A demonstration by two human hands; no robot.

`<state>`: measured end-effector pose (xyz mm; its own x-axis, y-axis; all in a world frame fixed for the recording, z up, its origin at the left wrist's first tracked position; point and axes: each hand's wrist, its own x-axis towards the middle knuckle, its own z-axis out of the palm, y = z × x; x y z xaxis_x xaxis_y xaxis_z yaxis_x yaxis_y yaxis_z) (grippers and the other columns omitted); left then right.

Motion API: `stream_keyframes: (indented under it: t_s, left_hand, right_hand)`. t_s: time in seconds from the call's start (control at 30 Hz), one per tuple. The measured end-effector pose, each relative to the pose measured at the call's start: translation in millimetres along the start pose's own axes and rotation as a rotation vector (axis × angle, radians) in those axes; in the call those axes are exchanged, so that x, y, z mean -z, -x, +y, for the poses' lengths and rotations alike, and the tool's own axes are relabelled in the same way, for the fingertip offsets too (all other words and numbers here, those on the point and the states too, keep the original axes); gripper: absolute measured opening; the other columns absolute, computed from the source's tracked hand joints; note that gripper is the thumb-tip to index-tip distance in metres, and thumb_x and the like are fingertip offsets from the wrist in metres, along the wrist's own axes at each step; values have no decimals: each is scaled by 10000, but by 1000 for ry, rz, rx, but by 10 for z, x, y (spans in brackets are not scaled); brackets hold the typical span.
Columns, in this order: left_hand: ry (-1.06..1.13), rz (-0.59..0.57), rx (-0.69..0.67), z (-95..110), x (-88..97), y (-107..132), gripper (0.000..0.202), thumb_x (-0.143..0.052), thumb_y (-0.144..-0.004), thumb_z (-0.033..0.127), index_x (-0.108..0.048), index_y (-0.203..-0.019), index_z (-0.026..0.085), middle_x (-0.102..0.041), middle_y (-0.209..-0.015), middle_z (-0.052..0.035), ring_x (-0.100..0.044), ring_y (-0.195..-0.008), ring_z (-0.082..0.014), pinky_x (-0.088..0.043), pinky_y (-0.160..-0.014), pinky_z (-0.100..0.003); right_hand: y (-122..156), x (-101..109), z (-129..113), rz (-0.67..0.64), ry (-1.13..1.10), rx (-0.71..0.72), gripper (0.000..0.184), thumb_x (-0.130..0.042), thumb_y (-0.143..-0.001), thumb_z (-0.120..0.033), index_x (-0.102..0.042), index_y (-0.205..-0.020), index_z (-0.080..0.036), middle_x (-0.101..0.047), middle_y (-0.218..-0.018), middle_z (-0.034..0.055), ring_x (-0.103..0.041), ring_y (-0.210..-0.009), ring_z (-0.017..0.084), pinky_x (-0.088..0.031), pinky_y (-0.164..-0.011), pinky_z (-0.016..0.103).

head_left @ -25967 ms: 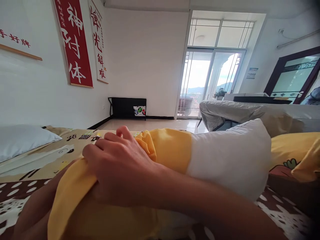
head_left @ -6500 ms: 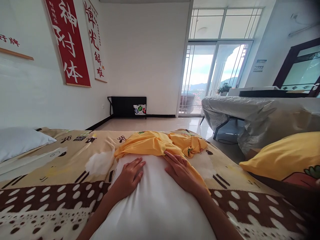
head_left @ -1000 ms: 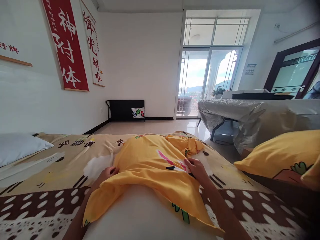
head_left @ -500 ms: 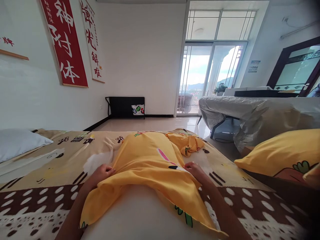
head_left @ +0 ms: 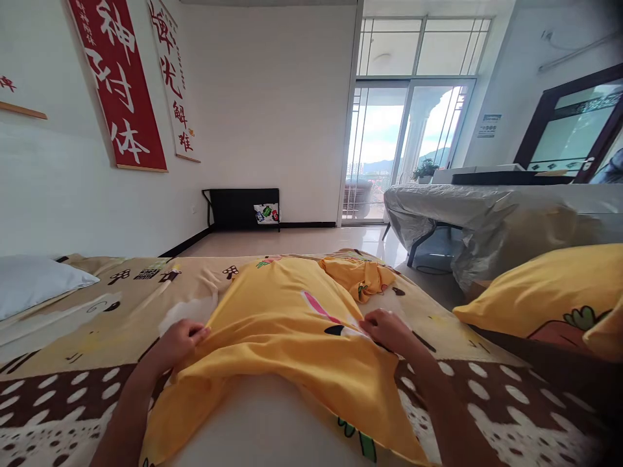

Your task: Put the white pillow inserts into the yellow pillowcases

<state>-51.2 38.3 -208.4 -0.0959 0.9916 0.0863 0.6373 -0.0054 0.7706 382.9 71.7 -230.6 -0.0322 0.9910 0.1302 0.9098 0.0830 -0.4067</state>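
Note:
A yellow pillowcase (head_left: 287,324) with a rabbit and carrot print lies in front of me, drawn over the far part of a white pillow (head_left: 272,421). The near part of the pillow shows bare below the case's wide opening. My left hand (head_left: 182,342) pinches the case's left edge, fingers closed on the cloth. On the other side, my right hand (head_left: 387,329) grips the right edge beside the printed rabbit's face. Just beyond the right hand, a crumpled yellow cloth (head_left: 367,277) with carrot prints rests against the case.
Everything lies on a patterned blanket (head_left: 141,292). A white pillow (head_left: 41,282) is at far left, and a yellow carrot-print pillow (head_left: 549,298) at right. Behind stand a plastic-covered table (head_left: 487,207) and a black folded frame (head_left: 233,207) against the wall.
Both hands have pulled the pillowcase slightly nearer to me. My left hand has shifted left and down, and the case's edge covers a little more of the pillow.

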Motion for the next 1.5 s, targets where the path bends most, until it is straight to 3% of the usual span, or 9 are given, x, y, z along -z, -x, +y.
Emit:
stream_keyframes:
  t_s: [0.13, 0.53, 0.7, 0.8, 0.9, 1.03, 1.2, 1.37, 1.5]
  left_hand:
    - [-139, -262, 19, 54, -121, 67, 286, -599, -567, 441, -525, -444, 194, -513, -500, 4, -451, -526, -164, -279, -496, -241]
    - [-211, -267, -16, 40, -27, 65, 342, -557, -600, 465, -432, -426, 199, -386, -473, 21, -343, -497, -132, -215, -490, -246]
    - [-256, -27, -101, 96, -6, 63, 355, -540, -640, 481, -421, -452, 204, -451, -486, 9, -406, -520, -150, -285, -518, -253]
    - [-221, 165, -260, 196, -54, 71, 312, -528, -712, 494, -621, -739, 197, -629, -728, -32, -546, -700, -195, -407, -648, -264]
    - [-113, -26, -441, 288, -220, 35, 462, -595, -701, 441, -618, -1111, 229, -645, -1116, -64, -580, -1005, -228, -444, -849, -285]
    - [-124, -239, -527, 298, -494, -87, 245, -589, -650, 373, -654, -811, 200, -656, -914, -68, -596, -881, -227, -460, -827, -312]
    - [-171, -153, -553, 275, -540, -128, 176, -465, -723, 360, -512, -655, 205, -566, -746, -50, -535, -713, -186, -453, -679, -293]
    - [-108, 70, -626, 338, -479, -34, 169, -395, -829, 356, -476, -781, 215, -607, -881, -76, -574, -831, -194, -456, -761, -293]
    - [-112, 189, -506, 301, -555, -48, 190, -338, -863, 397, -426, -829, 233, -607, -791, -29, -581, -708, -172, -450, -680, -269]
  right_hand:
    - [77, -95, -54, -118, 1, -15, 73, -608, -610, -226, -623, -557, -177, -629, -641, 27, -491, -588, 135, -283, -511, 238]
    - [73, -43, -2, -143, 35, -42, 161, -553, -692, -245, -695, -718, -172, -675, -786, 63, -558, -671, 152, -325, -546, 235]
    - [42, 21, -28, -19, 54, -18, 242, -469, -809, -288, -675, -736, -184, -663, -785, 70, -572, -733, 185, -354, -619, 272]
    - [112, 99, -198, 153, -86, 147, 283, -446, -858, -362, -664, -960, -214, -661, -934, 63, -592, -846, 200, -413, -733, 297]
    - [251, 122, -439, 136, -245, 402, 383, -528, -833, -419, -596, -1166, -242, -618, -1126, 65, -581, -986, 208, -437, -842, 313]
    - [374, 23, -668, -45, -213, 543, 194, -560, -832, -334, -641, -976, -230, -642, -990, 40, -576, -890, 182, -438, -787, 292]
    - [348, -54, -700, 87, -278, 546, 175, -460, -887, -237, -557, -746, -202, -597, -807, 20, -527, -745, 144, -406, -682, 262]
    - [365, -11, -722, 217, -374, 643, 197, -422, -935, -296, -544, -806, -209, -616, -909, 46, -536, -856, 162, -408, -789, 283]
    - [396, -59, -780, 165, -480, 606, 202, -417, -936, -336, -560, -869, -211, -626, -856, 33, -541, -804, 154, -405, -736, 264]
